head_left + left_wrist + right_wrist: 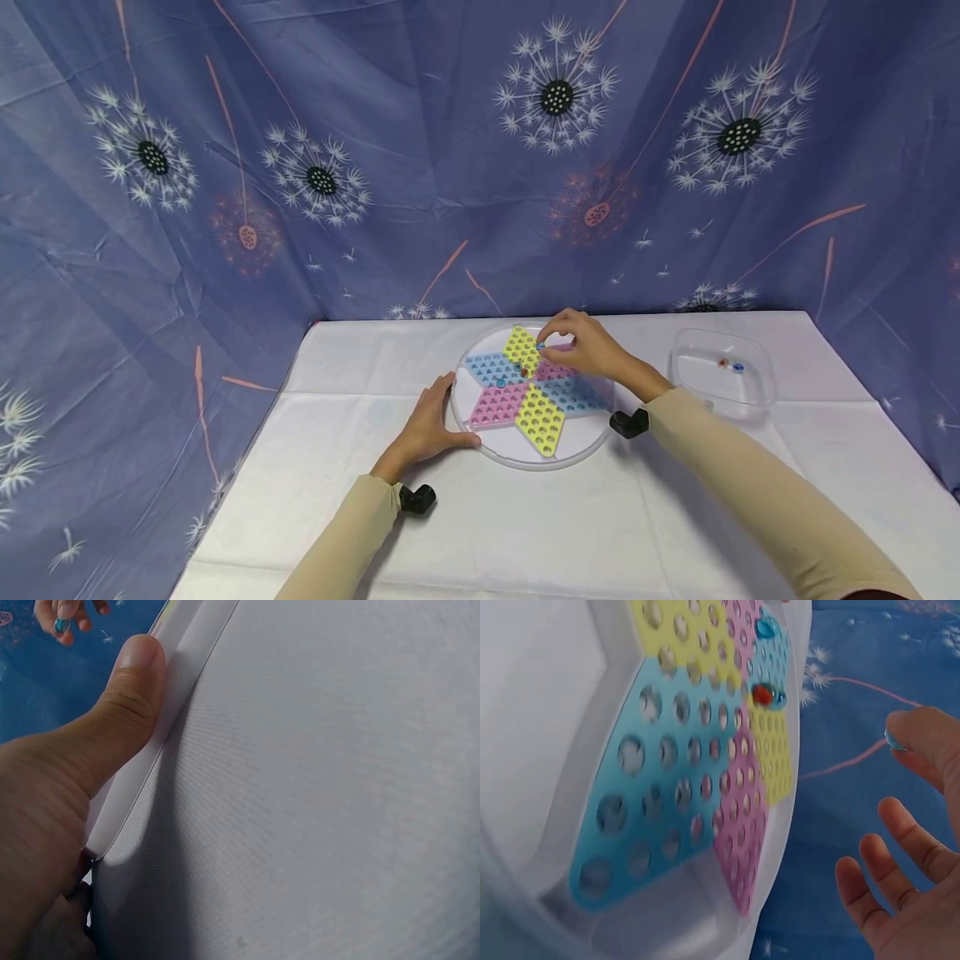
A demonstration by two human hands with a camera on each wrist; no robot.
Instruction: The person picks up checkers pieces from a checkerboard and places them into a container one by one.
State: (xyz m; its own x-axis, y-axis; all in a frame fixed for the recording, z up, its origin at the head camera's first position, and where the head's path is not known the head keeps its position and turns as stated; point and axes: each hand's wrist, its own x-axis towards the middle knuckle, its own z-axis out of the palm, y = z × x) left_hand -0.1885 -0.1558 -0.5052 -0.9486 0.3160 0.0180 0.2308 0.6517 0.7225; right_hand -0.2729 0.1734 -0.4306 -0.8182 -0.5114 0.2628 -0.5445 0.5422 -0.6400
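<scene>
Marbles (501, 382): board (579, 435) 3 | box (742, 403) 2 | right grip (579, 343) pinching 1 | left grip (429, 427) unclenched

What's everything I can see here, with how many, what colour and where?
Backdrop: 1, blue-purple with dandelion print, along the back and sides
Table: 1, white-covered, before the backdrop
Game board: 1, round, with a pink, yellow and light-blue star, on the table
Board marbles: 3 visible, 2 blue, 1 red, on the game board
Held marble: 1, blue, pinched by the right hand
Tub: 1, clear, right of the game board
Tub marbles: 2 visible, 1 reddish, 1 blue, inside
Sleeves: 2, beige, left and right
Wrist devices: 2, black, at the sleeve ends
Left hand: 1, bare, touching the game board's left rim
Right hand: 1, bare, above the game board
</scene>
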